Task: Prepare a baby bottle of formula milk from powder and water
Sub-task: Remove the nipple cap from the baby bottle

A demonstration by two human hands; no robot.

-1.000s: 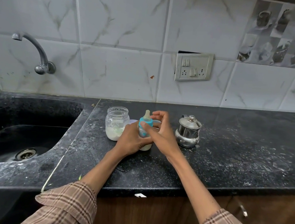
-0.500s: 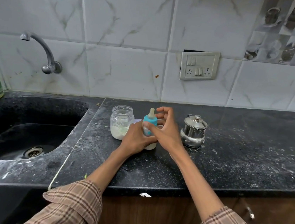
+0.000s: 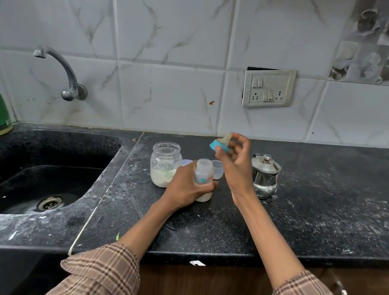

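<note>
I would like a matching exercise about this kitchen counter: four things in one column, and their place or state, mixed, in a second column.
Things:
1. baby bottle
2. teat cap
3. glass jar
4. steel pot

Place or state:
A. lidded, at the right of the group
B. gripped by the left hand, standing open on the counter
C. open, with powder at the bottom
D. lifted in the right hand

Pairs: 1-B, 2-D, 3-C, 4-A

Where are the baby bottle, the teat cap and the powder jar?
baby bottle [image 3: 204,170], head view, clear upper body.
teat cap [image 3: 216,145], head view, blue ring.
powder jar [image 3: 164,161], head view, glass wall.
</note>
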